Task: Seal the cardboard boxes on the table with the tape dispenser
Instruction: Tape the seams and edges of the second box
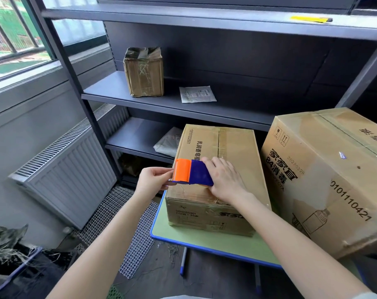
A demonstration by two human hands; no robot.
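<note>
An orange and blue tape dispenser (193, 174) sits at the left edge of a small cardboard box's top (224, 147). My right hand (225, 179) grips its blue body from the right. My left hand (154, 180) pinches the tape end at the orange mouth, just off the box's left side. This small box stands on a green table with a blue rim (161, 225). A larger cardboard box (325, 178) with printed text stands to its right, tilted toward me, with clear tape along its top.
Dark metal shelves (183, 104) rise behind the table, holding a taped small box (144, 72), a white packet (197, 94) and a yellow knife (308, 19) higher up. A radiator (69, 169) stands at left. Wire mesh (127, 223) and debris lie on the floor.
</note>
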